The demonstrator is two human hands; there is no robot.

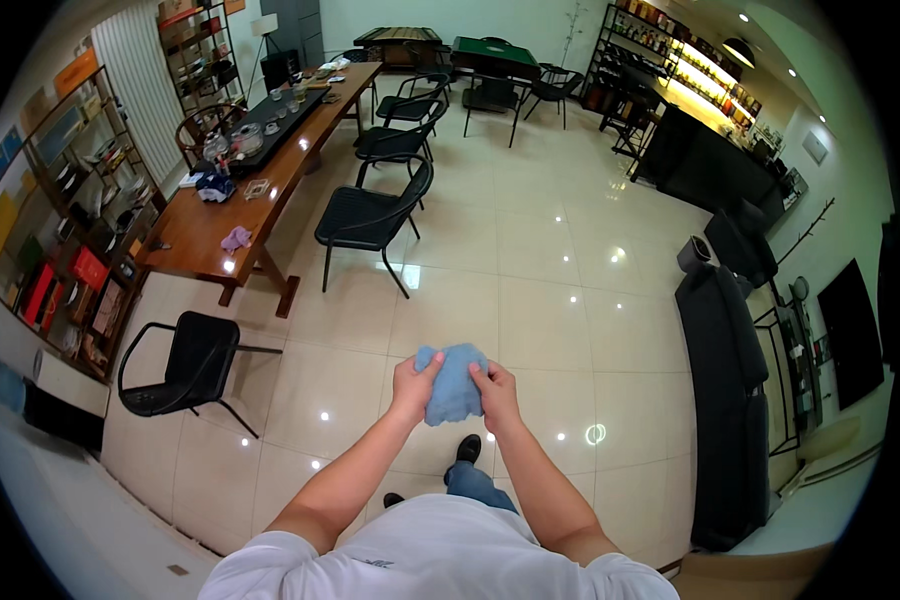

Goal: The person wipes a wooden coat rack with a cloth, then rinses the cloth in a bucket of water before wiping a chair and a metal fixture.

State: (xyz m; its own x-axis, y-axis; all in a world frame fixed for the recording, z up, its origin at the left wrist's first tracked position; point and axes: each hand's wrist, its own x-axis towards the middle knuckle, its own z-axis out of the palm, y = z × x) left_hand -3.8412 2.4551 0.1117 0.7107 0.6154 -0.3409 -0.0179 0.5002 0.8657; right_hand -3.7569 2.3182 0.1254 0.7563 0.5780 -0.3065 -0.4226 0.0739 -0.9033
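A light blue cloth [454, 386] is held up in front of my body, above the tiled floor. My left hand [415, 384] grips its left edge, thumb on top. On the opposite edge, my right hand [498, 391] pinches the cloth with the thumb over it. The cloth hangs a little below both hands, and the fingers behind it are hidden. Beneath, one black shoe [469, 448] shows ahead of the other on the glossy tiles [540, 330].
A long wooden table [187, 232] at the left bears a tea tray [285, 124], a purple cloth [236, 238] and glassware. Black armchairs stand beside it [364, 217] and nearer me [206, 360]. A dark sofa [720, 405] lines the right; a black bar counter [705, 161] stands beyond.
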